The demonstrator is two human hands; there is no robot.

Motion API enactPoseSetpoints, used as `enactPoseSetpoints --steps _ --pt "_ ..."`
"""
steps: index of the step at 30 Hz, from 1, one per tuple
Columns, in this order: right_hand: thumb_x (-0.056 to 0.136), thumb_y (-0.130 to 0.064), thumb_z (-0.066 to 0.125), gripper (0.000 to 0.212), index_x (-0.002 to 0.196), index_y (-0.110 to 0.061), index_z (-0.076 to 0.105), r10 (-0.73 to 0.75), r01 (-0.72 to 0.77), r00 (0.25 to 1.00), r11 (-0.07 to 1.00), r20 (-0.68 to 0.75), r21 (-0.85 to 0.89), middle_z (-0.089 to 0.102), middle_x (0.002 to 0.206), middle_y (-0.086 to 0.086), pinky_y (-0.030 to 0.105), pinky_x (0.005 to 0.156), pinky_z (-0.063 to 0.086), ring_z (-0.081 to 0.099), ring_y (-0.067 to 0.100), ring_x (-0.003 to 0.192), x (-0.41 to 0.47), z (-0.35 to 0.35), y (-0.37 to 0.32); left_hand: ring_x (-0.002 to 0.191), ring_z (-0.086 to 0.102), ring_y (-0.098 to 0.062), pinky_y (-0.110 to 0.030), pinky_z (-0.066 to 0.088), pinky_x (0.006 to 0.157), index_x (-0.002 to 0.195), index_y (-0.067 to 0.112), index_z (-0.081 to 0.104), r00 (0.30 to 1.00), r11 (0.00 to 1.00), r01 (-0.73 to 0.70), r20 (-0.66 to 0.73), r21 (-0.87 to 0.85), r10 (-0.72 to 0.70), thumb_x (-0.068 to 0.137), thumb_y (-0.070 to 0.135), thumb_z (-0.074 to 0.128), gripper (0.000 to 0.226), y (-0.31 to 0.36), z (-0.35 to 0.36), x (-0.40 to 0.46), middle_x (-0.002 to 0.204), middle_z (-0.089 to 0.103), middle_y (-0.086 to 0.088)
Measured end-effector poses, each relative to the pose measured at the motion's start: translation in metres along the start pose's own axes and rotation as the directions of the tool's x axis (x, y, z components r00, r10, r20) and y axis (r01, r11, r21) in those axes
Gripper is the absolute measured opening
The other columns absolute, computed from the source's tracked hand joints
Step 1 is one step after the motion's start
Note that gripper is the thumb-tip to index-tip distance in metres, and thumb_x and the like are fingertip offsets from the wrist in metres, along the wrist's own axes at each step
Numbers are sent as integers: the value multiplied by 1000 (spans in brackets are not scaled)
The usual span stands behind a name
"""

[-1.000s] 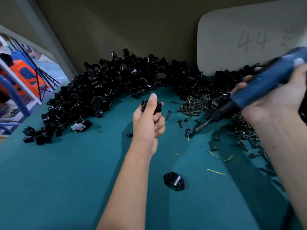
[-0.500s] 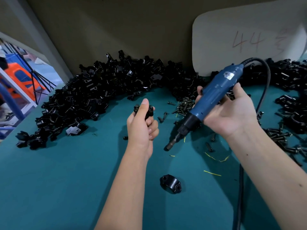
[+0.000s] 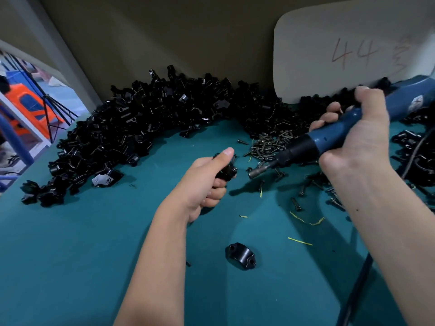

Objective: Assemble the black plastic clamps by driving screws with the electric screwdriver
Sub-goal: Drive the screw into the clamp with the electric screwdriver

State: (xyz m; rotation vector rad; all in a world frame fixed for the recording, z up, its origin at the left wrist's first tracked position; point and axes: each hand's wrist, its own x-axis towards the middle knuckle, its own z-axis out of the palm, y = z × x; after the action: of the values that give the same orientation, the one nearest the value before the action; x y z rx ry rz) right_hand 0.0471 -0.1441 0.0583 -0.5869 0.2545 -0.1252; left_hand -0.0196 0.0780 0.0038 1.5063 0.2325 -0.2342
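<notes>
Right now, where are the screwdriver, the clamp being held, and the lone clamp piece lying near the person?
electric screwdriver point(image 3: 329, 141): head view, blue barrel.
held clamp point(image 3: 227, 171): head view, black body below the thumb.
lone clamp piece point(image 3: 240, 255): head view, arched top.

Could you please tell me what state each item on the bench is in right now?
Left hand: grips a black clamp.
Right hand: grips the blue screwdriver, its tip just short of the clamp.
Loose clamp half: lying alone on the green mat.
Screws: heaped loose.
Clamp pile: heaped along the wall.
</notes>
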Motion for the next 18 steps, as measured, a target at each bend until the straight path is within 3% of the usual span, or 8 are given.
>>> enactPoseSetpoints --steps 5,13,18 --pt "92 -23 67 34 106 -16 37 -43 42 999 998 -14 -51 54 70 0 25 53 42 45 12 51 -1 0 8 46 15 -9 -11 13 40 70 29 41 993 985 22 109 171 -41 99 50 63 42 -1 4 1 60 27 9" --pt "92 -24 67 35 103 -16 35 -29 30 1000 996 7 -80 52 67 -1 25 52 41 44 12 50 -2 0 11 47 15 -8 -12 14 39 60 32 53 984 985 8 175 171 -39 95 58 63 44 0 4 -1 60 28 9" --pt "93 -17 59 22 87 -18 37 -24 26 999 996 21 -91 50 66 -1 25 51 39 41 12 50 0 0 9 46 16 -8 -13 13 40 67 30 49 981 987 -19 194 158 -12 95 55 65 41 0 5 -2 60 28 8"
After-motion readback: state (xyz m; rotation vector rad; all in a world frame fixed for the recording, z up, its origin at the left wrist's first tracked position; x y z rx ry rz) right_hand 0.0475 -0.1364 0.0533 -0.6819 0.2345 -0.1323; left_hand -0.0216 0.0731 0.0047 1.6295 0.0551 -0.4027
